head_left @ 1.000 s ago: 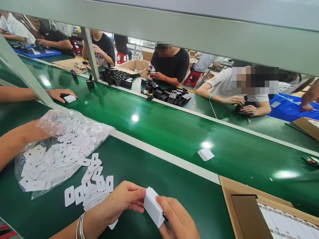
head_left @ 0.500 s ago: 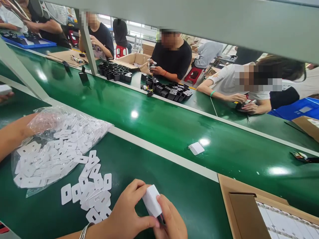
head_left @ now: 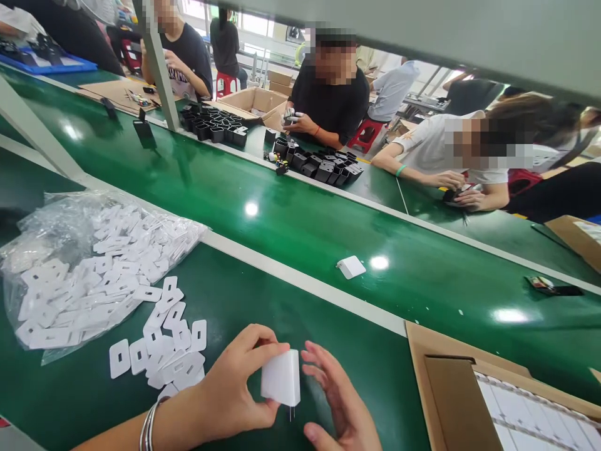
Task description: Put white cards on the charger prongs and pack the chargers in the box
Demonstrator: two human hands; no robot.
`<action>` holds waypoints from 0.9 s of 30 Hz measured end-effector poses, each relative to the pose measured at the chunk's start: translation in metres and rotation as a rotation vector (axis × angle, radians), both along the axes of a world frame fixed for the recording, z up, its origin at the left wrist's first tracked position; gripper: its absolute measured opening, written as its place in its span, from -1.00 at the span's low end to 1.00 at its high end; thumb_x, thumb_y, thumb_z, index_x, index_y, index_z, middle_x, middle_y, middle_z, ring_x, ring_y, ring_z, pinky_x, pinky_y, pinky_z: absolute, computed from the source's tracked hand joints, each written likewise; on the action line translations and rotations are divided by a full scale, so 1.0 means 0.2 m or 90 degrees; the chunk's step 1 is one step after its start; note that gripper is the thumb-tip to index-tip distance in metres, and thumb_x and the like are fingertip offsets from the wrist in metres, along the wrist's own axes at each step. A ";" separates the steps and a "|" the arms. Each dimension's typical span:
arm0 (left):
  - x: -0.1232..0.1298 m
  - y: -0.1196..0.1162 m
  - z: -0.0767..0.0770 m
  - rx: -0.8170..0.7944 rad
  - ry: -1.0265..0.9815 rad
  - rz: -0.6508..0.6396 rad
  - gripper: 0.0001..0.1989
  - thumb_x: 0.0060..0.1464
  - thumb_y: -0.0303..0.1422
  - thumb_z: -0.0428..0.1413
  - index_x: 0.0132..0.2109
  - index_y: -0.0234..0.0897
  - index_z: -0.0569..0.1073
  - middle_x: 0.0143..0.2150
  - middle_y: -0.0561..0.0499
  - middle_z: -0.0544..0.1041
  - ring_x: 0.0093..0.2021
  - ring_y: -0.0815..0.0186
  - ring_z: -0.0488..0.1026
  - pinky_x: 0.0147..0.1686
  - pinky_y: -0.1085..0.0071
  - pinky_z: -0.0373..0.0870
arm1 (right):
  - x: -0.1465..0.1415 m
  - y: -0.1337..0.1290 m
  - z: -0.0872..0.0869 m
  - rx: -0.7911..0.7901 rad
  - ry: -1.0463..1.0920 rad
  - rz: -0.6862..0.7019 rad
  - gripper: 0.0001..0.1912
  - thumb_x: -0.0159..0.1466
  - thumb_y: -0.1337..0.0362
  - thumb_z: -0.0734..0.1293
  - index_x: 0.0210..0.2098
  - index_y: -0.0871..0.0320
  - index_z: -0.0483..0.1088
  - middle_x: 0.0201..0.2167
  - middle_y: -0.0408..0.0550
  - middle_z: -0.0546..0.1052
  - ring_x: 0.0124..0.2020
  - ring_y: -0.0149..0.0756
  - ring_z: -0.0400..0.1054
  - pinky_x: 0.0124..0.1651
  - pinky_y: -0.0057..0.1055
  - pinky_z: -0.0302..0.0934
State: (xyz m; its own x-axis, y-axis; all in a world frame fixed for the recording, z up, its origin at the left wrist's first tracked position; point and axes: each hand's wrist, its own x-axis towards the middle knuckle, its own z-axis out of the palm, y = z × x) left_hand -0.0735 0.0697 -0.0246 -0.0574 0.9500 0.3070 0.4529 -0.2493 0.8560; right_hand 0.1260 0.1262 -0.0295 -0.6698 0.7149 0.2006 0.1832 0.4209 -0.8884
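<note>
A white plug-in charger [head_left: 280,378] with thin metal prongs pointing down is gripped between the thumb and fingers of my left hand [head_left: 235,382]. Just to its right, my right hand [head_left: 340,401] is open, fingers apart and curved, not touching the charger. Left of my hands lies a loose pile of white flat plates with slots [head_left: 176,360]. Behind that pile, a clear plastic bag [head_left: 61,219] spills many more of the same plates.
A cardboard box [head_left: 453,401] with rows of white pieces stands at the right. Another white charger [head_left: 352,267] lies on the green conveyor belt [head_left: 291,232], near a black part with a circuit board [head_left: 551,287]. Across the belt, people work beside black housings [head_left: 319,163].
The charger has been turned so its broad side and prongs show. My right hand has let go and opened. Another person's arm has left the plastic bag. The belt's pieces sit further left.
</note>
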 end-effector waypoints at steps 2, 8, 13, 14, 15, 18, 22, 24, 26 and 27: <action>0.00 -0.01 -0.01 -0.028 -0.029 -0.048 -0.39 -0.32 -0.57 0.15 0.01 -0.26 0.38 -0.13 -0.08 0.43 -0.16 0.23 0.48 -0.17 0.36 0.51 | 0.01 0.04 0.05 0.037 -0.012 0.002 -0.42 0.27 0.02 0.32 0.24 -0.04 0.18 0.11 0.10 0.41 0.06 -0.11 0.39 0.04 -0.35 0.37; -0.01 -0.04 0.01 -0.136 -0.075 -0.059 -0.39 -0.33 -0.50 0.22 -0.03 -0.24 0.27 -0.13 -0.04 0.49 -0.12 0.21 0.50 -0.07 0.35 0.47 | -0.04 0.05 0.08 0.023 0.025 0.020 -0.56 0.20 -0.03 0.37 0.00 0.01 0.38 -0.20 0.00 0.48 -0.21 -0.20 0.44 -0.18 -0.44 0.37; 0.00 -0.06 0.01 -0.156 -0.179 -0.120 -0.31 -0.29 -0.48 0.25 0.08 -0.22 0.30 0.04 -0.06 0.51 0.03 0.19 0.48 0.07 0.41 0.38 | -0.06 -0.04 -0.01 -0.084 0.153 -0.058 -0.48 0.13 -0.18 0.35 -0.08 0.04 0.37 -0.30 -0.02 0.39 -0.31 -0.21 0.31 -0.34 -0.41 0.29; 0.00 -0.06 0.00 -0.149 -0.211 -0.127 -0.32 -0.30 -0.47 0.28 0.07 -0.20 0.33 0.03 -0.03 0.53 0.01 0.21 0.50 0.05 0.45 0.38 | -0.06 -0.05 -0.02 -0.103 0.168 -0.066 -0.46 0.12 -0.19 0.35 -0.08 0.04 0.36 -0.30 -0.02 0.38 -0.31 -0.21 0.31 -0.37 -0.42 0.27; 0.00 -0.06 0.00 -0.132 -0.240 -0.135 -0.33 -0.31 -0.47 0.30 0.05 -0.17 0.36 0.00 0.00 0.56 -0.03 0.23 0.52 0.01 0.48 0.40 | -0.06 -0.06 -0.03 -0.115 0.179 -0.067 -0.46 0.12 -0.19 0.35 -0.07 0.03 0.36 -0.30 -0.03 0.37 -0.31 -0.22 0.31 -0.40 -0.44 0.25; 0.00 -0.06 -0.02 -0.073 -0.276 -0.149 -0.37 -0.31 -0.48 0.34 0.00 -0.12 0.41 -0.07 0.07 0.60 -0.13 0.28 0.57 -0.08 0.54 0.43 | -0.07 -0.07 -0.02 -0.101 0.177 -0.044 -0.47 0.12 -0.19 0.35 -0.07 0.01 0.36 -0.31 -0.06 0.37 -0.33 -0.25 0.31 -0.37 -0.44 0.26; -0.02 -0.07 -0.01 -0.050 -0.230 -0.147 -0.29 -0.35 -0.53 0.37 0.03 -0.08 0.39 -0.04 0.07 0.59 -0.08 0.27 0.56 -0.02 0.55 0.41 | -0.07 -0.05 0.05 -0.041 0.098 -0.005 -0.48 0.19 -0.14 0.33 0.00 0.03 0.33 -0.23 -0.01 0.42 -0.26 -0.21 0.37 -0.23 -0.38 0.32; -0.02 -0.07 -0.01 -0.042 -0.222 -0.157 -0.28 -0.33 -0.57 0.35 0.05 -0.07 0.38 -0.01 0.06 0.58 -0.05 0.27 0.54 0.01 0.54 0.40 | -0.06 -0.04 0.08 0.007 0.066 0.007 -0.51 0.22 -0.09 0.32 0.03 0.04 0.32 -0.23 0.01 0.43 -0.26 -0.20 0.39 -0.23 -0.37 0.32; -0.03 -0.07 -0.01 -0.031 -0.247 -0.172 -0.28 -0.32 -0.58 0.33 0.06 -0.07 0.39 0.00 0.04 0.56 -0.05 0.25 0.54 0.01 0.51 0.41 | -0.06 -0.05 0.09 0.062 0.049 0.005 -0.54 0.23 -0.05 0.33 0.02 0.07 0.32 -0.24 0.04 0.45 -0.28 -0.19 0.39 -0.27 -0.35 0.33; -0.03 -0.07 -0.01 -0.027 -0.267 -0.186 -0.28 -0.33 -0.57 0.33 0.06 -0.07 0.39 -0.01 0.04 0.57 -0.06 0.25 0.55 0.00 0.51 0.42 | -0.06 -0.06 0.09 0.095 0.052 0.006 -0.54 0.24 -0.04 0.33 0.01 0.09 0.33 -0.26 0.05 0.45 -0.31 -0.19 0.39 -0.31 -0.34 0.32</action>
State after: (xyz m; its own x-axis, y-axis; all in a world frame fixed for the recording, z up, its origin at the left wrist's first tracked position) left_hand -0.0792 0.0564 -0.0275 0.1017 0.9560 0.2753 -0.0152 -0.2752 0.9613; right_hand 0.1145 0.1148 -0.0113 -0.6538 0.6668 0.3577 0.1080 0.5502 -0.8280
